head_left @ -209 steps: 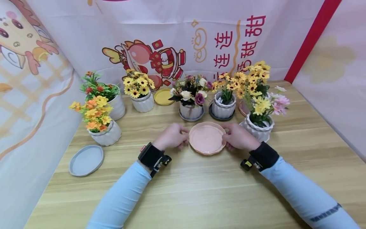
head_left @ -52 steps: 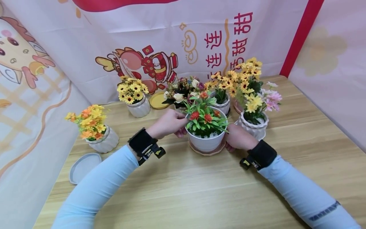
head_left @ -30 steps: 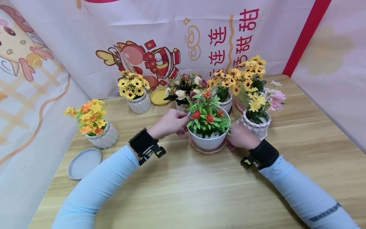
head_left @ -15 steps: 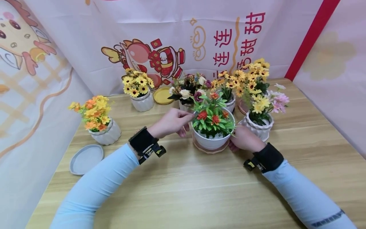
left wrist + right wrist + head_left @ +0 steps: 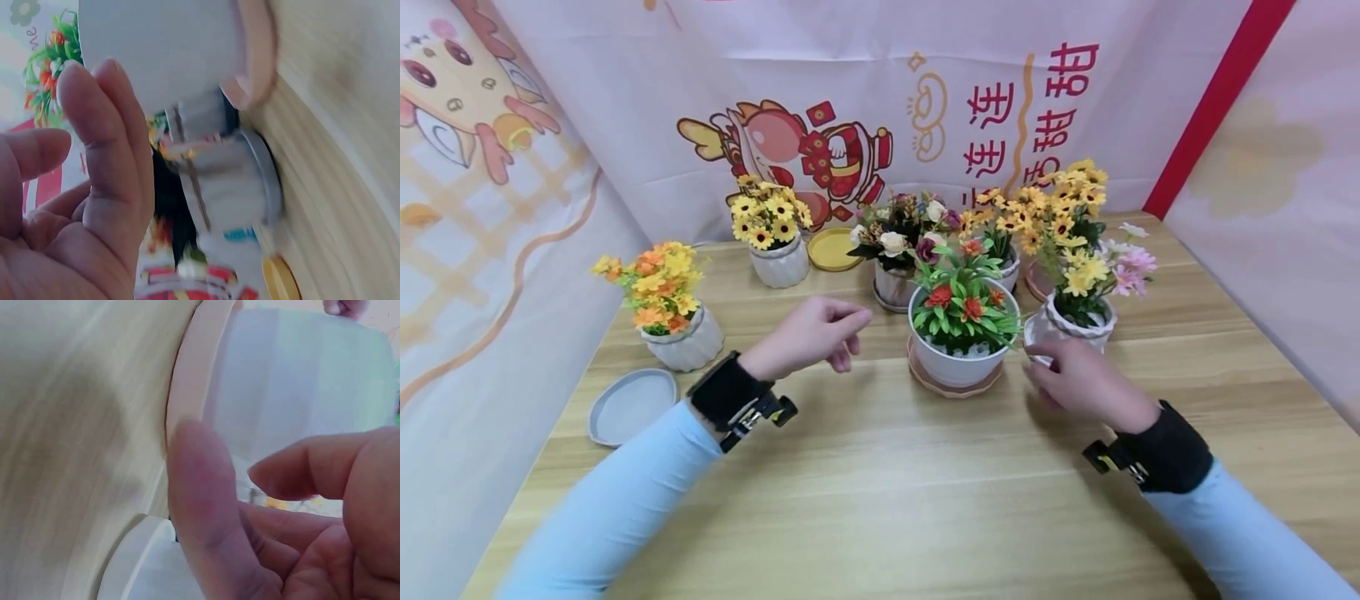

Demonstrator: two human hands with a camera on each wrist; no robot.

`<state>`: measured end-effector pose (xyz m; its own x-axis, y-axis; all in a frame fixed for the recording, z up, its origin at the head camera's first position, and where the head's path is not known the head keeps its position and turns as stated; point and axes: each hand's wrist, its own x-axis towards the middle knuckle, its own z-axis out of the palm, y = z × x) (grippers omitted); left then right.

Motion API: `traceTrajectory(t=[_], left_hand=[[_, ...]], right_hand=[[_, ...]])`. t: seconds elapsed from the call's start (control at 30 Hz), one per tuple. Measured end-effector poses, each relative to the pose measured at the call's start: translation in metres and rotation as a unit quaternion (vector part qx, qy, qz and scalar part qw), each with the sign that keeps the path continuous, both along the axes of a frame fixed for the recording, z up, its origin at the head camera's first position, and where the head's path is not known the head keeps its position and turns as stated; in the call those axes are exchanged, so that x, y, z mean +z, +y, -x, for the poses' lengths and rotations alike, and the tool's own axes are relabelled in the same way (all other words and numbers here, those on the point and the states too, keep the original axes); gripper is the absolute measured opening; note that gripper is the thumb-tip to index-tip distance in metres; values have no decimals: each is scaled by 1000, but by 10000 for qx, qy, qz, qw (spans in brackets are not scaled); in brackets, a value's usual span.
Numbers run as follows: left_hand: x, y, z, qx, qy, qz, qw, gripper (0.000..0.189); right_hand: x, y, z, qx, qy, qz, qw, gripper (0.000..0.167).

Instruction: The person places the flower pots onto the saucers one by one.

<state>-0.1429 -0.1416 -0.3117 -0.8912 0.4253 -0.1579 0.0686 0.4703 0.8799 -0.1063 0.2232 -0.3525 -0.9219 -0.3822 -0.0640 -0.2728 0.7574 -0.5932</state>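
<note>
Head view shows the red-flowered pot (image 5: 955,364) upright on its pink saucer (image 5: 953,391) right of centre, my left hand (image 5: 811,335) and right hand (image 5: 1086,382) loosely parted, empty, beside it, where a careless rightward swing might knock the pink-flowered pot (image 5: 1078,328).

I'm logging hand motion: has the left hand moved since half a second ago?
Yes: against the yellow saucer, the left hand has moved leftward, away from the red-flowered pot.

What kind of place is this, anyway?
Probably a staged tabletop set: a cartoon-printed fabric backdrop hangs behind a wood-grain table that holds several potted flowers.
</note>
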Motion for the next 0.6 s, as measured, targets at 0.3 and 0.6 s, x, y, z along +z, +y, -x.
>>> traceTrajectory(t=[0.3,0.6], left_hand=[[-4,-88,-43,737,591,865,9918,33],[3,-184,-81,1861,1656,2647,9316,34]], right_hand=[[4,-14,-38,210,-94,-124,9997,30],[6,-74,-51,1146,129,768,9903,27]])
